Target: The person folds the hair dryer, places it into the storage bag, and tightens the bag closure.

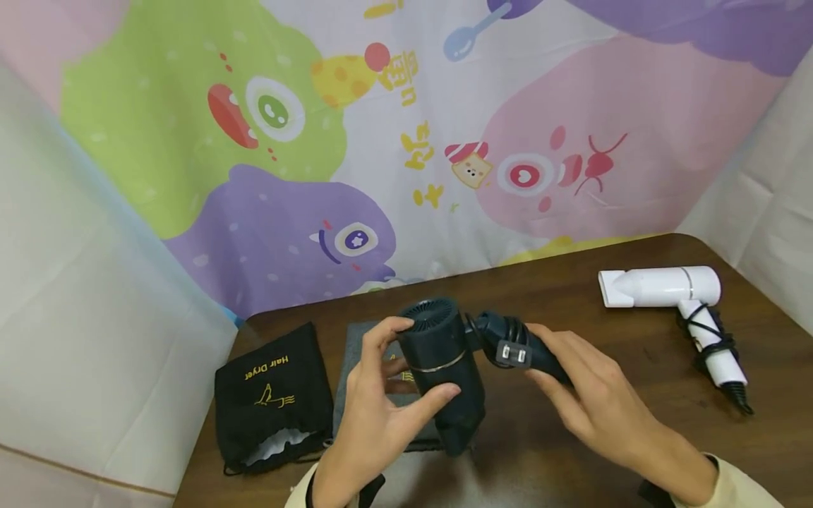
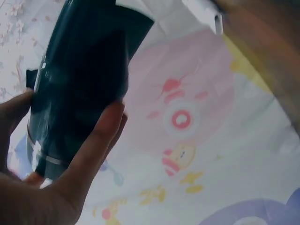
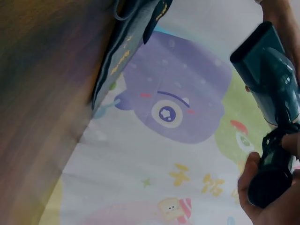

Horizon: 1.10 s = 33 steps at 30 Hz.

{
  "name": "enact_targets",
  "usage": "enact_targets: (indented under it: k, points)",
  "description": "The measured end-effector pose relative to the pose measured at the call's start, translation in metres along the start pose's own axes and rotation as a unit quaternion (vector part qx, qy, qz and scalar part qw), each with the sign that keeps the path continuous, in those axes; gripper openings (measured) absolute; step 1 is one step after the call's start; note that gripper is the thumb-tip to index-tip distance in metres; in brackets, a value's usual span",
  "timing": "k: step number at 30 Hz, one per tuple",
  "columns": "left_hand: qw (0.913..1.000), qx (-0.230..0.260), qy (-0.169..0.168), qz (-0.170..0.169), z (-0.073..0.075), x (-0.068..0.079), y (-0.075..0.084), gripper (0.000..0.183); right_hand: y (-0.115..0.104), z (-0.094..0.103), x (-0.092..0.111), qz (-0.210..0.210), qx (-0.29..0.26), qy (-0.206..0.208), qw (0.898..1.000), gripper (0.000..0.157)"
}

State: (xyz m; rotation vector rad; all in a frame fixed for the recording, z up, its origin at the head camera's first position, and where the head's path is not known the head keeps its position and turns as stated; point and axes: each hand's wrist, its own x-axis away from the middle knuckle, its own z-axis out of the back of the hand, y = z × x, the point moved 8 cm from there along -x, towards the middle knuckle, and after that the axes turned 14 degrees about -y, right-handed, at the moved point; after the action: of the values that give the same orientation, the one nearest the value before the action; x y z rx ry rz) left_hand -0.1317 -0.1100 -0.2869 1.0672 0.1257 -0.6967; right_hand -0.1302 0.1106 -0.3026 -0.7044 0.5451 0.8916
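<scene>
A dark teal hair dryer [image 1: 447, 370] is held up over the table between both hands. My left hand [image 1: 375, 416] grips its barrel, thumb on the near side and fingers round the vented end. On the folding handle, my right hand [image 1: 600, 398] has its fingers curled round the lower part. A black cord is wound about the handle, and its two-pin plug [image 1: 513, 354] faces up. The left wrist view shows the barrel [image 2: 79, 89] close up in the left hand. In the right wrist view the flat nozzle [image 3: 255, 49] points up and left.
On the brown wooden table [image 1: 565, 451], a black drawstring pouch [image 1: 273, 367] marked "Hair Dryer" lies at left. Beside it a grey pouch [image 1: 356, 346] is partly hidden behind the left hand. A white hair dryer [image 1: 657, 288] with wrapped cord lies at right. A cartoon curtain [image 1: 438, 240] hangs behind.
</scene>
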Motion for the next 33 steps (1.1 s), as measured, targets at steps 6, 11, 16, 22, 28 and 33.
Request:
enact_targets:
  k: [6, 11, 16, 22, 28, 33]
  points:
    - [0.9969, -0.004, -0.077, 0.018, 0.0, -0.003, -0.004, 0.068, 0.01, -0.004, 0.003, -0.031, -0.033, -0.062, 0.997, 0.047]
    - [0.9954, -0.002, -0.094, 0.019, 0.0, -0.003, -0.005, 0.066, 0.013, -0.008, 0.005, -0.064, -0.016, -0.109, 0.992, 0.059]
    - [0.9951, -0.006, -0.097, 0.02, 0.0, -0.003, -0.005, 0.065, 0.012, -0.008, 0.007, -0.066, 0.001, -0.126, 0.99, 0.062]
    - [0.9944, -0.012, -0.101, 0.029, 0.001, -0.003, -0.005, 0.067, 0.01, -0.008, 0.006, -0.058, 0.012, -0.147, 0.987, 0.064]
    - [0.9919, 0.01, -0.121, 0.037, -0.002, -0.003, -0.006, 0.071, 0.011, -0.01, 0.006, -0.073, 0.003, -0.185, 0.98, 0.066]
    - [0.9913, 0.026, -0.121, 0.044, -0.003, -0.003, -0.008, 0.067, 0.011, -0.011, 0.007, -0.077, 0.002, -0.197, 0.977, 0.068]
